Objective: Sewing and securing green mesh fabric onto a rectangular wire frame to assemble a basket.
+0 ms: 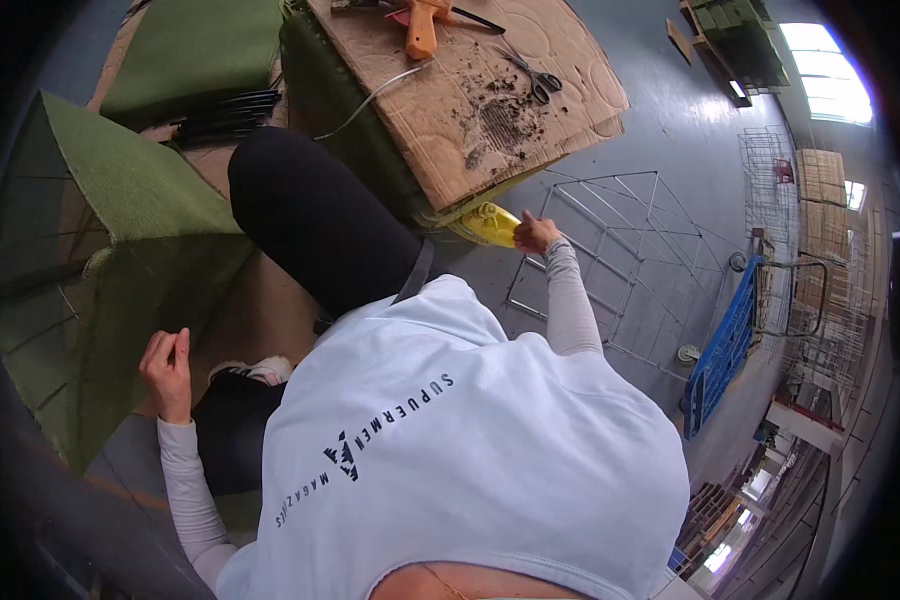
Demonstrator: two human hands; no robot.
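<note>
At the cardboard-covered stack's lower corner, my right hand is closed at the end of a shiny yellow plastic bag, which hangs below the cardboard edge. My left hand is held out at the left, fingers curled in, with nothing visible in it. Beside it stands a folded green turf-like panel over a thin wire frame. On the cardboard lie an orange glue gun with a pale cord, dark-handled scissors and scattered black crumbs.
Black rods lie near a green turf piece at the upper left. A metal wire frame lies on the grey floor to the right. Beyond it are a blue trolley, wire cages and stacked cartons.
</note>
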